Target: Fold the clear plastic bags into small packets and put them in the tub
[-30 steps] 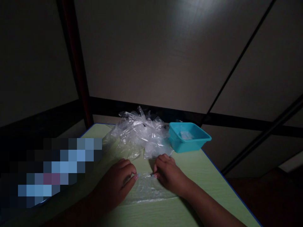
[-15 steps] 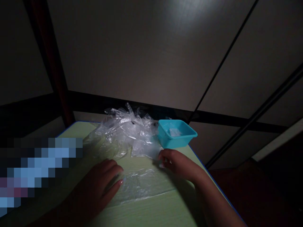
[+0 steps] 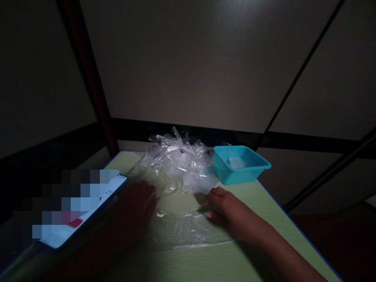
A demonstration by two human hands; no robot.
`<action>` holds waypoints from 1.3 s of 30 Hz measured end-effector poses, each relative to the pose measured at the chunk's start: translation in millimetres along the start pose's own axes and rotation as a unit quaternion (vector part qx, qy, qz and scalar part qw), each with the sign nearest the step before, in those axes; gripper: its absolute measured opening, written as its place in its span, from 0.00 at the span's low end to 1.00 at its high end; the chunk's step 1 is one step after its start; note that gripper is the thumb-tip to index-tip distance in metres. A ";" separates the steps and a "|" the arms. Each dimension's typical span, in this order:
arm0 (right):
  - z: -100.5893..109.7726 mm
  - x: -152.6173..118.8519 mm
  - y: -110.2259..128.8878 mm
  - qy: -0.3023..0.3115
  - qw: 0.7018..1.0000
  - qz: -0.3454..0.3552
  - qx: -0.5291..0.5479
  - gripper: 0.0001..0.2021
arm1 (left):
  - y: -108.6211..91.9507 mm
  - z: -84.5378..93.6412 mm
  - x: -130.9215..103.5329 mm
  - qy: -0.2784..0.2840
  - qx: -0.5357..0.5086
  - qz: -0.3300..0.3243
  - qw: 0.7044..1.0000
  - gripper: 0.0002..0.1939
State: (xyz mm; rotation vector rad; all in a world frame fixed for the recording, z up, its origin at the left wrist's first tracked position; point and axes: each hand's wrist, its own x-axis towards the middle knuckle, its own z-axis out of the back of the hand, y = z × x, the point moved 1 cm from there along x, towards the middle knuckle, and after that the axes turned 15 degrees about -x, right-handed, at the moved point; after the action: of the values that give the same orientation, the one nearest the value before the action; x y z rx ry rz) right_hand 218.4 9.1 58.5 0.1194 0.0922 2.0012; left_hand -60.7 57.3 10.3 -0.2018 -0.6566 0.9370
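Observation:
A clear thin plastic bag (image 3: pixel 190 231) lies spread flat on the table in front of me. Over its left end is my left hand (image 3: pixel 141 203), in shadow, with the thumb apart from the bent fingers. My right hand (image 3: pixel 221 205) is low at the bag's far right part, fingers curved and thumb a little apart. Nothing shows between the fingers of either hand; whether the fingertips touch the film I cannot tell. Just beyond the hands rises a crumpled heap of clear plastic bags (image 3: pixel 179 160).
A turquoise plastic basin (image 3: pixel 242 176) with a small whitish item (image 3: pixel 236 162) inside stands right of the heap. At the left, a phone (image 3: pixel 63 231) with a lit, partly blurred-out screen leans over the pale green table (image 3: pixel 176 266). Dark panels (image 3: pixel 190 70) stand behind.
The view has turned left, so everything sits further right and the phone shows more. Both hands remain near the flat bag; the right one is slightly closer to it.

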 end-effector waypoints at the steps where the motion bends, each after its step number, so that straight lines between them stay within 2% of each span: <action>1: -0.6 -0.1 3.6 0.000 1.000 0.002 -0.003 0.08 | -0.1 0.1 0.2 0.006 -0.004 0.014 1.000 0.12; 3: -3.8 -0.9 10.1 -0.011 1.000 0.011 -0.009 0.10 | -1.0 -0.8 -0.8 0.023 -0.016 0.032 0.999 0.11; 8: -20.3 -4.4 22.5 -0.013 0.997 0.073 -0.025 0.29 | -4.9 -4.5 -3.8 0.063 -0.053 0.052 0.995 0.05; 13: -26.5 1.0 16.7 -0.043 0.998 0.052 -0.020 0.23 | -6.8 -5.9 -3.7 0.090 -0.086 0.063 0.990 0.04; 21: -29.1 14.6 -2.8 -0.094 0.995 0.015 -0.017 0.14 | -2.9 -8.6 -0.4 0.086 -0.108 0.060 0.989 0.05; 25: -24.9 15.0 -12.1 -0.115 0.993 0.000 0.011 0.15 | 0.4 -12.6 -0.9 0.091 -0.107 0.051 0.989 0.03; 31: -17.4 9.8 -30.1 -0.177 0.979 -0.019 0.099 0.17 | 4.5 -17.7 -2.9 0.101 -0.116 0.022 0.988 0.08; 39: -17.3 8.5 -16.6 -0.169 0.982 -0.008 0.080 0.14 | -2.5 -13.4 -2.9 0.092 -0.116 0.036 0.988 0.11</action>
State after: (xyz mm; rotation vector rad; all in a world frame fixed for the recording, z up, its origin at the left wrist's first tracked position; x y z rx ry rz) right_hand 227.6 23.6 39.7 0.5580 0.0361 1.9274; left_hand -52.1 55.0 -0.4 -0.5149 -0.5894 0.8979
